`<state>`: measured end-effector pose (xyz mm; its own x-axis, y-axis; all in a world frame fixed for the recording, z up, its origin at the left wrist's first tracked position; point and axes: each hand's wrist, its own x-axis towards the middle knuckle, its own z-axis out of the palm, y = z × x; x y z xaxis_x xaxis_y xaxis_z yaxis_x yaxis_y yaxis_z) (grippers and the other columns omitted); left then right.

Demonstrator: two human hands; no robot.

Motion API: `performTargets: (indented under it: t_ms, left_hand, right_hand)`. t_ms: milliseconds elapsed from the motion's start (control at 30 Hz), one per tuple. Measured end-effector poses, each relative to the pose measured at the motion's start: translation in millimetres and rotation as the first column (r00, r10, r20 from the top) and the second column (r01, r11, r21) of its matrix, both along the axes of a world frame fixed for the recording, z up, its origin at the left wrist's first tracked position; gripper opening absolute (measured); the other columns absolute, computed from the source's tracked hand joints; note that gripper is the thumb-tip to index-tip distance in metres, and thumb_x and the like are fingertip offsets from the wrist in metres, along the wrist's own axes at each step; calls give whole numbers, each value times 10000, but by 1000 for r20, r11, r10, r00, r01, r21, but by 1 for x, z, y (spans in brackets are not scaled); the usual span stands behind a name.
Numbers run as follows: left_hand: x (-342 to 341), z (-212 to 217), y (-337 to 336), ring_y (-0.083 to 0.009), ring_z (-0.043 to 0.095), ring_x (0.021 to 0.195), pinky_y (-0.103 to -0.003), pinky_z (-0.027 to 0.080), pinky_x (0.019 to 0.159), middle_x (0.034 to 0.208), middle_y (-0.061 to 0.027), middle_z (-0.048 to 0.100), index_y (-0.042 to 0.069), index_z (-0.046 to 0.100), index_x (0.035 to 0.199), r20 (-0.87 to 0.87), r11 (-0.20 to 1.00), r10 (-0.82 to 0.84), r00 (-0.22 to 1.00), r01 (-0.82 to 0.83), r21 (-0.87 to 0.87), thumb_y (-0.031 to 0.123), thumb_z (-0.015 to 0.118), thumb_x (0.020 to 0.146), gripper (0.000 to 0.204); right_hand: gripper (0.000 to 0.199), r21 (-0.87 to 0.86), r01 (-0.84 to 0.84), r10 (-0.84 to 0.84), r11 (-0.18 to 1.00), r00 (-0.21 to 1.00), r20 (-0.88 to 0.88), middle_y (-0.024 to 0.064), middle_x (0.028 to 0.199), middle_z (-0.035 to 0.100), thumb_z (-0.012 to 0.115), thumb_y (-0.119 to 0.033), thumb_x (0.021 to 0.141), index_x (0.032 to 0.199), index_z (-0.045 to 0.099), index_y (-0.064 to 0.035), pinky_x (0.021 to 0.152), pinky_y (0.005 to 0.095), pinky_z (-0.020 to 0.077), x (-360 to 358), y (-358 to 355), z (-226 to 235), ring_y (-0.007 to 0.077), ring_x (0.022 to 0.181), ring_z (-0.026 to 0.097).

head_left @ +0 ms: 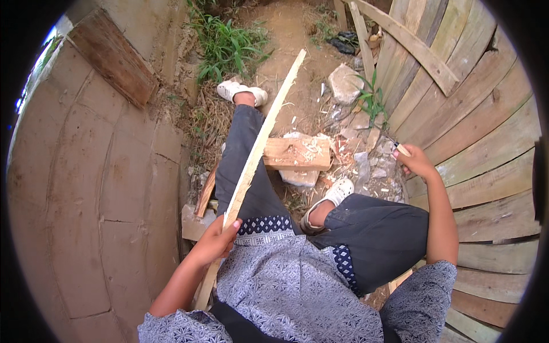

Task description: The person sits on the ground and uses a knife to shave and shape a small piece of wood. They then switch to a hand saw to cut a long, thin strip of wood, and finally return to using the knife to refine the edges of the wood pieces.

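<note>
My left hand (217, 242) is closed around the lower part of a long, pale wooden strip (258, 146). The strip slants up and away to the right across my left leg, its edges rough and splintered; its lower end passes beside my waist. Out to the right, near the plank fence, my right hand (419, 163) grips a knife (403, 149) by its light handle. A dark collar and thin blade, small in view, point up and left, apart from the strip. Between my legs lies a wooden block (280, 153) scattered with shavings.
A block wall (80, 188) rises on the left, with a brown board (114, 57) against it. The curved plank fence (486, 148) closes in the right. Stones (345, 83), wood shavings and grass (226, 48) cover parts of the dirt ground (280, 34).
</note>
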<state>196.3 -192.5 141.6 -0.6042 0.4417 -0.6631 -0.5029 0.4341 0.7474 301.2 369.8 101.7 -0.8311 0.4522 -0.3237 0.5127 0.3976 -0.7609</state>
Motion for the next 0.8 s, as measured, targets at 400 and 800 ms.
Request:
performTargets:
  t_ms: [400,800]
  left_hand:
    - [-49,-26,32,-82,384,459,-248,372,415,585,52,343,106,502,1056,278,979,-59,959,1,204,356,541,1065,253]
    - [-144,-36,112,-61,360,465,-232,306,398,589,71,329,113,518,1008,-83,989,-116,990,124,87,397,632,1011,306]
  right_hand:
    - [453,-235,91,-58,968,988,143,-36,928,634,650,-368,981,1351,614,-108,714,253,527,52,38,-4,80,749,579]
    - [470,-261,666,-712,698,683,-162,78,1259,677,596,-323,1016,1435,568,-110,743,303,531,271,6,-210,143,818,602]
